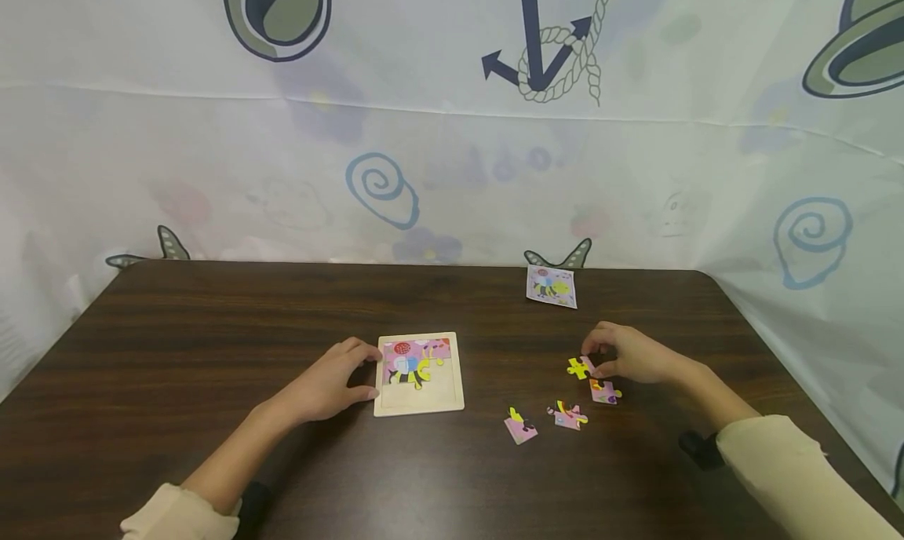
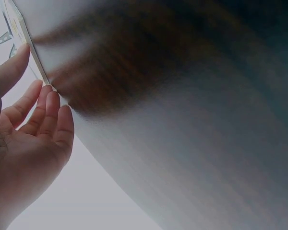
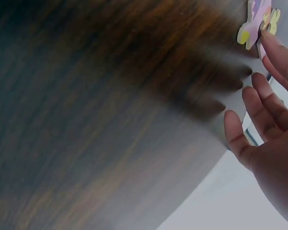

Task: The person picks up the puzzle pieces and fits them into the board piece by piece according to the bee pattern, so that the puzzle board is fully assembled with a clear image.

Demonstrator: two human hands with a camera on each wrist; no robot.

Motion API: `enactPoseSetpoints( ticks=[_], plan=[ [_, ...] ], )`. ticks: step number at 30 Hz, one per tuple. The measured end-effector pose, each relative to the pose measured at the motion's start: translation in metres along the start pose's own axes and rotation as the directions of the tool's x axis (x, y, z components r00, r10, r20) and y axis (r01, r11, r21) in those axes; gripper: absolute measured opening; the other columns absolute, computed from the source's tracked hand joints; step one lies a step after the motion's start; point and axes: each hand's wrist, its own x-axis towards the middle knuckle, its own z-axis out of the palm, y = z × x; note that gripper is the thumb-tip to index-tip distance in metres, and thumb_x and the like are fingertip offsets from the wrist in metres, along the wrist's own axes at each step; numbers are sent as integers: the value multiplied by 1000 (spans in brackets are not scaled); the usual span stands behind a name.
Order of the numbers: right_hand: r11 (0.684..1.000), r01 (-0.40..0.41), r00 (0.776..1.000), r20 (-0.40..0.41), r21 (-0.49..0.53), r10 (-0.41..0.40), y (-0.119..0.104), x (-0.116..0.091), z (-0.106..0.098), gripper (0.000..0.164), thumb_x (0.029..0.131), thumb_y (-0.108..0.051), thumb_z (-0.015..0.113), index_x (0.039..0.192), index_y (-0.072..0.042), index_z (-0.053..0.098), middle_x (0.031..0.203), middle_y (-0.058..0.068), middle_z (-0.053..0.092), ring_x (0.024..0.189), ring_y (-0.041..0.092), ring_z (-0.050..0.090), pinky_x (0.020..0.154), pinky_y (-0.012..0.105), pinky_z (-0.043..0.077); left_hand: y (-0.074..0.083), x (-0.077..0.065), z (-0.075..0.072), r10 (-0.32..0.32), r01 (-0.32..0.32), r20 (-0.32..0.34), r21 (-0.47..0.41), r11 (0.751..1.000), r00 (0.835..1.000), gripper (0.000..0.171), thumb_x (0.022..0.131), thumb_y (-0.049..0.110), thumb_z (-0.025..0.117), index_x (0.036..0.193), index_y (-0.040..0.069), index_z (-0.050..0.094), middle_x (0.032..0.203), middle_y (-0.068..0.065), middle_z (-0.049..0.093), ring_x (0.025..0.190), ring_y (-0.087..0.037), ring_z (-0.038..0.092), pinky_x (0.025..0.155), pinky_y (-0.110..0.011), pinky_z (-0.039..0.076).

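Note:
A square wooden puzzle board [image 1: 419,408] lies on the table, its upper part filled with pieces showing a bee on pink. My left hand [image 1: 328,379] is at its left edge, thumb and fingertips touching the rim, fingers loosely spread. At right, my right hand [image 1: 632,353] pinches a yellow-and-pink puzzle piece [image 1: 579,368] between thumb and index finger; the other fingers are apart from it in the right wrist view. Just below lies a pink piece with a yellow tab [image 1: 605,392]. Two more pieces, one [image 1: 568,416] and another [image 1: 520,428], lie between board and hand.
A small printed picture card [image 1: 552,286] of the bee lies at the table's back edge. The dark wooden table [image 1: 247,320] meets a patterned white cloth [image 1: 452,171] behind it. Dark straps show at both wrists near the pale sleeves [image 1: 777,454].

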Motion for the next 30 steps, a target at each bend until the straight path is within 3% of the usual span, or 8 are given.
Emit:
enactPoseSetpoints(
  ticks=[30],
  plan=[
    [999,39,998,-40,-8,-39,5,-3,6,15,80,-15,70,91,-8,61,91,0,53,83,18,52,71,34,46,1,-2,1,12,-12,-12,-2,1000,1000,43,78,12,73,114,-3,54,110,-12,51,102,-29,48,88,-44,42]
  ],
)
